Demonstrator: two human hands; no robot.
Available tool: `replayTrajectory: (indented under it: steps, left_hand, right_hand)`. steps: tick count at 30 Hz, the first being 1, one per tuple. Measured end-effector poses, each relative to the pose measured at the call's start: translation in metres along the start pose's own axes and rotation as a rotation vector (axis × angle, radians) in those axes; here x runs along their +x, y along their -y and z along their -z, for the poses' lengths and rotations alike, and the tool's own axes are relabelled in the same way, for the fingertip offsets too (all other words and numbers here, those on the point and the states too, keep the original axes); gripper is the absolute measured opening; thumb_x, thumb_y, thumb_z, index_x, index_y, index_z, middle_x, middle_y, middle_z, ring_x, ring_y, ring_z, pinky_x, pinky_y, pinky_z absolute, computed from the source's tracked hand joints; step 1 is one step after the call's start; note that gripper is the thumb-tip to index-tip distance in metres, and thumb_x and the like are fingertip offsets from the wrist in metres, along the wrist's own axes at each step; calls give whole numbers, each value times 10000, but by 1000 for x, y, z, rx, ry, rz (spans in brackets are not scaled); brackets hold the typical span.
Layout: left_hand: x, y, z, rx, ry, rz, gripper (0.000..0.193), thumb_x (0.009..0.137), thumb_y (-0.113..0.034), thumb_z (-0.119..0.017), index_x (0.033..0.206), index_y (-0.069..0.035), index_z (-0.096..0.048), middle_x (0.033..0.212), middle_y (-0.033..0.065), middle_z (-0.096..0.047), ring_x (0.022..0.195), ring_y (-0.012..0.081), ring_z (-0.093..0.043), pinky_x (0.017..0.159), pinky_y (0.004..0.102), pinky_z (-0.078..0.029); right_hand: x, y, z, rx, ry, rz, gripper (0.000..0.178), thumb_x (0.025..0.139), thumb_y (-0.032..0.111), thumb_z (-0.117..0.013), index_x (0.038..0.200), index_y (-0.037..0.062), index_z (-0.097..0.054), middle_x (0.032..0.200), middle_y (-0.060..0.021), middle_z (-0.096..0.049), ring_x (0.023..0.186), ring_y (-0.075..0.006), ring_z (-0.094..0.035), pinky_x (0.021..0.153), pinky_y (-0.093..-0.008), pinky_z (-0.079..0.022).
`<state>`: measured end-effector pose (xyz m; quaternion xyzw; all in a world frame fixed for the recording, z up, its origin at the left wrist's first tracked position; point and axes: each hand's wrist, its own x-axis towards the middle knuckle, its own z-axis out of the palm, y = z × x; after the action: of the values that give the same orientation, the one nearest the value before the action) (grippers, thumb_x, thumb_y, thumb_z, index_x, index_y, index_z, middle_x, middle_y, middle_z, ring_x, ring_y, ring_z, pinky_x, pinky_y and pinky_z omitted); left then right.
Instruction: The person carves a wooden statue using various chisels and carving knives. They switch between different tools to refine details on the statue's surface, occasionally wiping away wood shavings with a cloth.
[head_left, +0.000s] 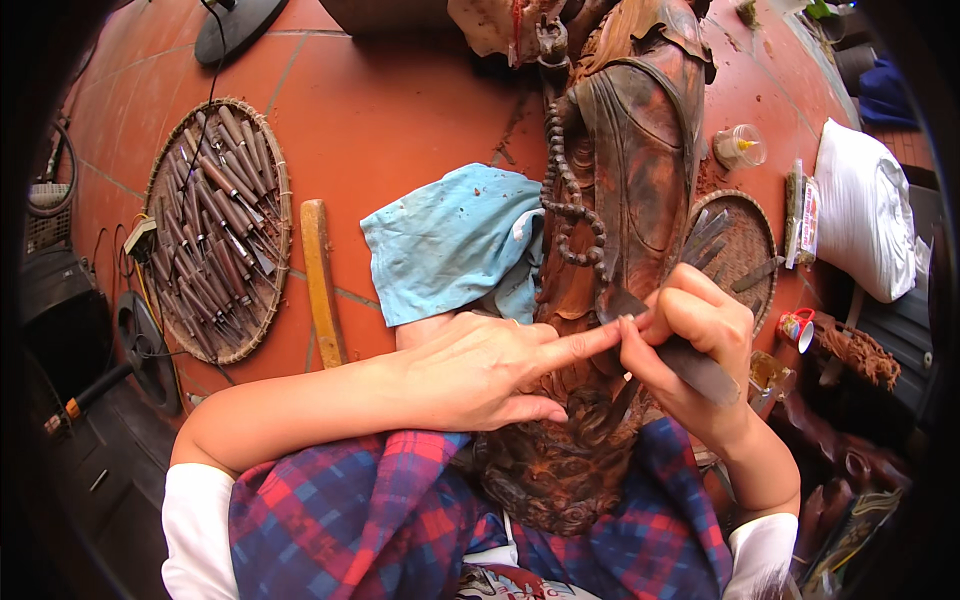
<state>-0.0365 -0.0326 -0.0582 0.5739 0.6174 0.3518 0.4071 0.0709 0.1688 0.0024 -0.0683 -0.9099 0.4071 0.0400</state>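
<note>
A dark brown carved wooden figure [640, 150] lies lengthwise before me, its intricately carved end between my knees. A carved string of beads [570, 190] runs along its left side. My right hand [695, 330] is closed around a flat dark blade-like tool [700, 372], whose rounded end shows below the fingers. A dark pointed piece shows at the fingertips; whether it belongs to the same tool I cannot tell. My left hand [490, 368] reaches across the figure with its index finger stretched out, the fingertip meeting the right hand's fingertips. Its other fingers are loosely extended and hold nothing visible.
On the left, a round woven tray [283, 240] holds many wooden-handled chisels; a wooden mallet-like bar [320, 285] lies beside it. A light blue cloth [450, 240] adjoins the figure. To the right are a smaller basket [750, 215], a clear jar [740, 147], a red cup [797, 328] and a white sack [865, 210].
</note>
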Motion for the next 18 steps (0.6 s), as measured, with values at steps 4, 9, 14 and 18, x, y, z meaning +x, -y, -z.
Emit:
replayTrajectory:
  steps: [4,9,14,18]
  left_hand:
    - [2,-1,3,65,48,2,877,884,-380,-705,1592,-200,-220,896,118,-604,768,315,-643,612,430,-511]
    - [2,-6,9,62,-5,35,875,871,-355,-719,1586,-217,-233,901,122,-616,779,320,-659,605,434,-521]
    - [7,-12,0,78,92,46,858,845,-347,-740,1565,-218,-292,916,114,-620,757,315,-665,610,438,-524]
    - [8,-3,8,208,-144,-34,853,856,-375,-730,1569,-185,-304,823,91,-553,678,283,-612,557,401,-480]
  right_hand:
    - [-8,-7,-2,31,-16,-14,238,750,-42,-726,650,7,-517,642,-85,-480,569,-230,-539,521,-314,-433]
    - [6,-5,-5,-15,-93,41,251,734,-39,-739,632,9,-515,640,-83,-493,547,-209,-541,510,-311,-427]
    - [-16,-6,6,31,13,-67,236,746,-39,-744,646,3,-534,658,-80,-521,572,-196,-554,535,-295,-442]
    - [5,-8,-6,13,-131,37,244,737,-45,-749,638,0,-530,656,-85,-520,566,-193,-562,536,-293,-448]
